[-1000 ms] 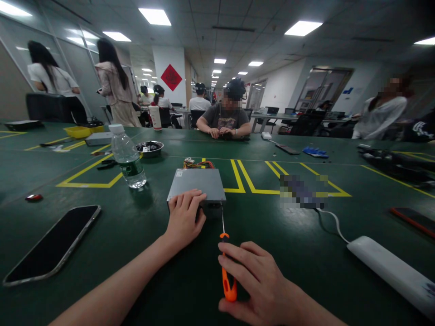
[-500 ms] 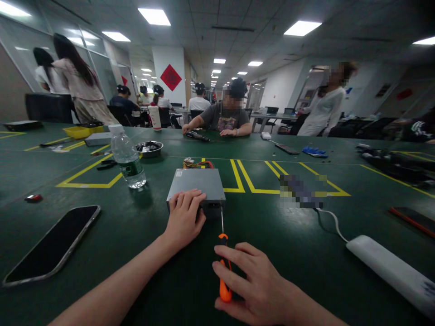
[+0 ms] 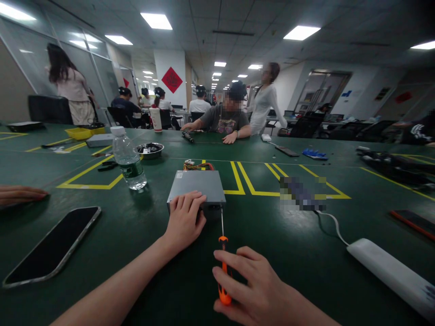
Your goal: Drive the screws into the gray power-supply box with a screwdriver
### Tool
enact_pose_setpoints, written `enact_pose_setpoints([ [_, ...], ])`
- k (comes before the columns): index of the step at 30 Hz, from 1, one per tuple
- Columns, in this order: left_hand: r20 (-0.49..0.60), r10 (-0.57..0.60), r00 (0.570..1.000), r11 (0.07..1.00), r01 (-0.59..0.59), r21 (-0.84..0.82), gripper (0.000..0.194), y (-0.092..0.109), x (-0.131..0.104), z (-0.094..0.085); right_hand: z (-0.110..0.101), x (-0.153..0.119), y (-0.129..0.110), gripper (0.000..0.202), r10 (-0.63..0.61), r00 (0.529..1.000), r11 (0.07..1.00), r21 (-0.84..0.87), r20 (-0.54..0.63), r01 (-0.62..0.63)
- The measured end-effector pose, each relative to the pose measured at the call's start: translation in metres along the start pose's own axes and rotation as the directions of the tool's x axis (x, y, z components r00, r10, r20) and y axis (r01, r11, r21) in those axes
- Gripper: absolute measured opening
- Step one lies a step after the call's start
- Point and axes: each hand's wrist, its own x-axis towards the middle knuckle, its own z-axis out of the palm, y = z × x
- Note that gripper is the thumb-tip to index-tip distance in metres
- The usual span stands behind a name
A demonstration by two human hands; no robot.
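Note:
A grey metal computer power supply lies on the green table, its bundle of coloured wires at the far side. My left hand rests over its near left edge, fingers on the top and thumb against the front face. An orange and black screwdriver is held by my right hand, with fingers along the handle. Its thin shaft points away from me, and the tip meets the near right corner of the power supply. The screw itself is too small to make out.
Left of the power supply stand a water bottle and a metal bowl of small parts. A phone lies near left, with another person's hand beyond it. A white power strip lies at right.
Another person's hand has come in at the left edge, where a small red object lay. My hands and the screwdriver stay nearly in place. People in the background have moved.

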Motion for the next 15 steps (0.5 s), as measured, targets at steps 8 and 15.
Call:
enact_pose_setpoints([
  [8, -0.005, 0.0, 1.0, 1.0, 0.0, -0.005, 0.034, -0.0003, 0.0004, 0.0004, 0.0006, -0.0023, 0.0001, 0.028, 0.075, 0.994, 0.994, 0.08, -0.082, -0.068],
  [15, -0.001, -0.004, 1.0, 1.0, 0.004, -0.011, 0.034, -0.0001, 0.0003, 0.0006, -0.0042, 0.0005, -0.0007, 0.027, 0.006, 0.997, 0.999, -0.031, -0.071, -0.008],
])
